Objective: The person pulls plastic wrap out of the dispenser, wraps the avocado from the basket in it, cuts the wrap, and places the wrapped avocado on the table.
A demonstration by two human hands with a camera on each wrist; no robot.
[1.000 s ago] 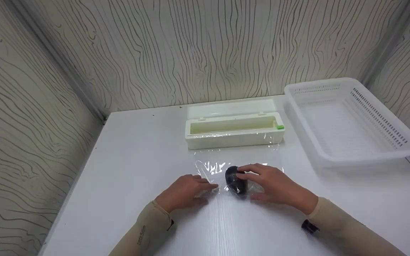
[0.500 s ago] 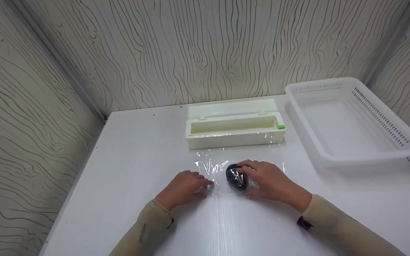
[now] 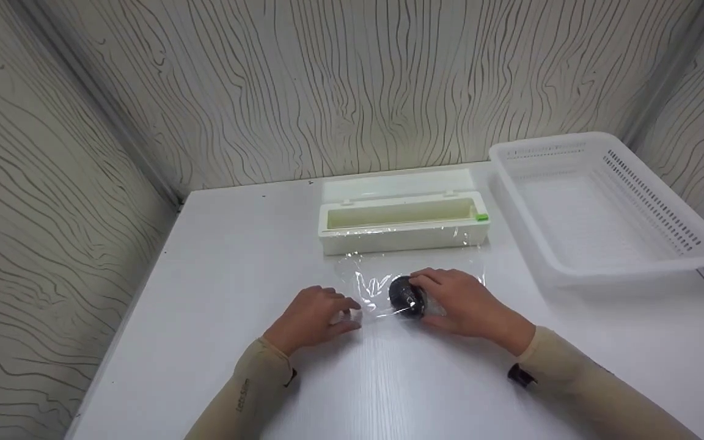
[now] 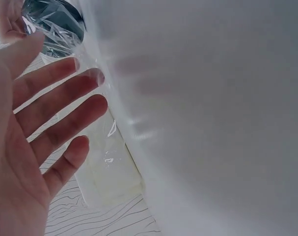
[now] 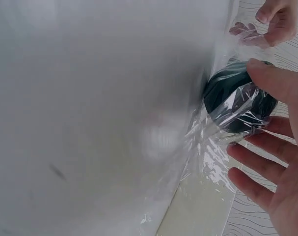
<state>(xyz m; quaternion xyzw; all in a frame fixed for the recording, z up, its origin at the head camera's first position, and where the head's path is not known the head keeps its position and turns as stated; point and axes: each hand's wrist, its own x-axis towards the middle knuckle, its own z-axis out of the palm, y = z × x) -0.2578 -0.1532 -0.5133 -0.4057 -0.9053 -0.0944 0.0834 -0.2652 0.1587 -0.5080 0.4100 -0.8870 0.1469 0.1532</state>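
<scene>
A dark, smooth, rounded oblong object [image 3: 406, 297], blackish-green in the right wrist view, lies on the white table with clear cling film [image 3: 369, 286] wrapped about it. My right hand [image 3: 465, 302] holds it from the right, thumb on one side and fingers on the other [image 5: 269, 135]. To its left, my left hand [image 3: 312, 318] is beside the film, its fingers spread and nearly straight in the left wrist view [image 4: 55, 118]. Behind both hands stands a long white cling film dispenser [image 3: 407, 241] with its lid raised and a green slider [image 3: 481, 217]; film runs over its front edge towards the object.
A white plastic basket [image 3: 541, 244] with slotted sides stands at the right of the table [image 3: 230, 256]. Wood-grain patterned panels [image 3: 352, 91] enclose the table at the back and on both sides.
My right hand has rolled the dark object slightly away towards the dispenser, and more film now covers it. My left hand has moved back slightly to the left, its fingers lifting off the film.
</scene>
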